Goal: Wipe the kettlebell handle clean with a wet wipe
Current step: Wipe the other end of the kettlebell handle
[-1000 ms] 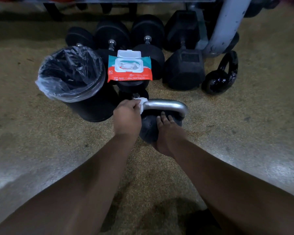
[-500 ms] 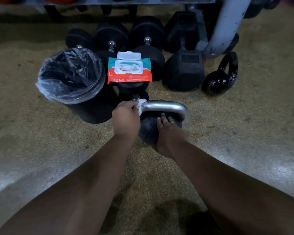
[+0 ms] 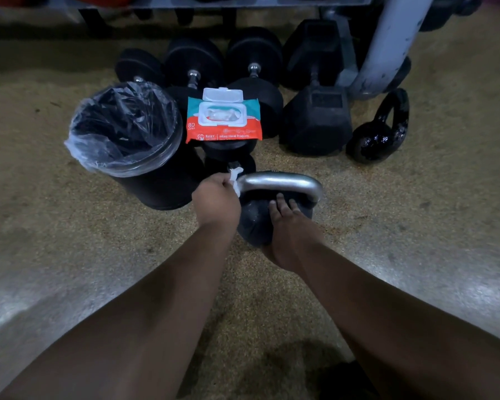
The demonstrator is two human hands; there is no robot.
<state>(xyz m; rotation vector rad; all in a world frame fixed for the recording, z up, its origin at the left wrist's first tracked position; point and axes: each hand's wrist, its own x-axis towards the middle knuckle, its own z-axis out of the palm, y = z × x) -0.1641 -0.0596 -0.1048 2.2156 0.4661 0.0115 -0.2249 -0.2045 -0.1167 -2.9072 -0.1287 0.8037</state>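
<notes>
On the speckled floor just ahead of the person stands the black kettlebell [image 3: 256, 226], its silver handle [image 3: 283, 181] arching across the top. The white wet wipe [image 3: 235, 180] is at the left end of that handle, pinched in the curled fingers of the left hand [image 3: 215, 202], which closes round it there. The right hand [image 3: 286, 229] lies on the ball below the handle, fingers straight and flat against it. Just beyond, a wipes pack [image 3: 224, 122] rests on a dumbbell [image 3: 260, 99] with its white lid flipped up; it reads "80" and "BABY", the smaller print unclear. A lined black bin [image 3: 127, 140] stands left of it, a glossy second kettlebell [image 3: 378, 134] well to the right.
</notes>
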